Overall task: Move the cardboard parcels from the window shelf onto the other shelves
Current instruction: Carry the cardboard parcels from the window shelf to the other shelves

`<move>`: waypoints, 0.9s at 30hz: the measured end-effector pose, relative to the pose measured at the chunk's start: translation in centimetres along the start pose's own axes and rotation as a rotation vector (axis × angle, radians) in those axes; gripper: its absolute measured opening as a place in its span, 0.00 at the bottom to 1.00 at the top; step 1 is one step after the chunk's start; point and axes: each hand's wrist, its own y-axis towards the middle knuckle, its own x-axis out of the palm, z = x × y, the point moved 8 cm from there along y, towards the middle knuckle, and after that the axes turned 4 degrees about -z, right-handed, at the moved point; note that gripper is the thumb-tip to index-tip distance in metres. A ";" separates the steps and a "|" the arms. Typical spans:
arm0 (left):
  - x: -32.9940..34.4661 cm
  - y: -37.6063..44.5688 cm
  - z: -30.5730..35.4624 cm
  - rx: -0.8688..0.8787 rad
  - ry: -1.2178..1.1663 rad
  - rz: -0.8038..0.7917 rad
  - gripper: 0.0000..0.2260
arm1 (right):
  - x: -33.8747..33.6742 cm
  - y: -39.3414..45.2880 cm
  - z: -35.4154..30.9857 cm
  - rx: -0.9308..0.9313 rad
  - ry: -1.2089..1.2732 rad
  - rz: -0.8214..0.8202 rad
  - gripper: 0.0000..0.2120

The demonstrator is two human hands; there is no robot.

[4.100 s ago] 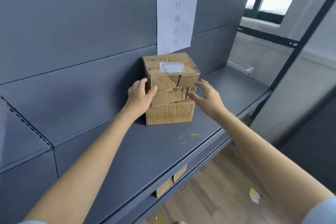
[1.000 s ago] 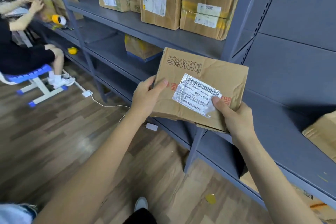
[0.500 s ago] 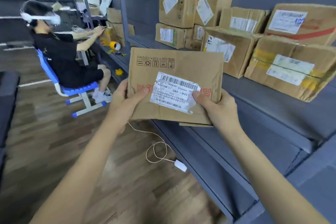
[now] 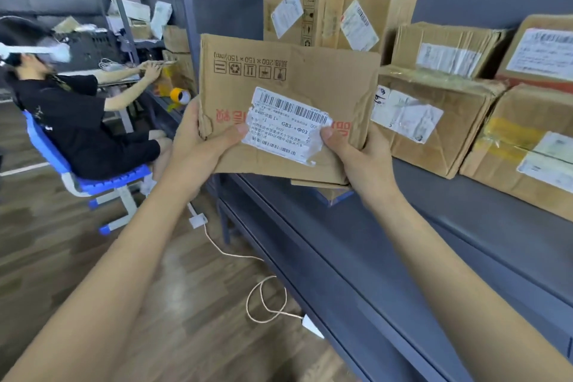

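A crumpled cardboard parcel point(image 4: 288, 77) with a torn white barcode label is held up in front of me, in the air just off the grey shelf point(image 4: 449, 226). My left hand point(image 4: 198, 146) grips its left edge, thumb on the front face. My right hand point(image 4: 359, 158) grips its lower right corner, thumb on the label. The parcel's underside and back are hidden.
Several taped cardboard boxes point(image 4: 434, 121) stand on the shelf to the right and behind. A seated person point(image 4: 68, 115) on a blue chair point(image 4: 93, 183) works at the left beside a yellow tape roll point(image 4: 179, 95). A white cable point(image 4: 263, 298) lies on the wooden floor.
I have lifted the parcel off the window shelf and turned left with it. Over the last half second it came slightly higher and closer to the boxes on the shelf.
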 end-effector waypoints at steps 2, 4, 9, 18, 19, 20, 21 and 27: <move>0.8 3.1 -0.9 0.024 0.011 -0.021 0.22 | 0.3 2.7 0.8 -0.022 0.011 0.019 0.14; 1.8 6.2 -2.1 0.031 0.023 -0.043 0.22 | 0.3 5.5 2.0 -0.024 0.001 0.044 0.15; 5.2 14.4 -6.9 -0.047 0.006 -0.163 0.23 | -0.5 11.3 4.9 -0.052 -0.144 0.106 0.25; 9.4 23.3 -14.6 -0.105 -0.064 -0.329 0.19 | -0.9 15.9 7.2 -0.085 -0.633 0.190 0.36; 9.6 24.1 -15.0 -0.098 -0.067 -0.342 0.20 | -0.9 16.2 7.4 -0.084 -0.677 0.216 0.36; 9.9 24.8 -15.3 -0.089 -0.070 -0.356 0.21 | -1.0 16.5 7.7 -0.079 -0.710 0.244 0.35; 10.1 25.5 -15.6 -0.079 -0.065 -0.370 0.22 | -0.9 16.8 8.0 -0.064 -0.740 0.269 0.35; 12.1 27.5 -19.3 -0.115 -0.068 -0.515 0.32 | 0.1 15.6 8.0 -0.151 -1.014 0.572 0.51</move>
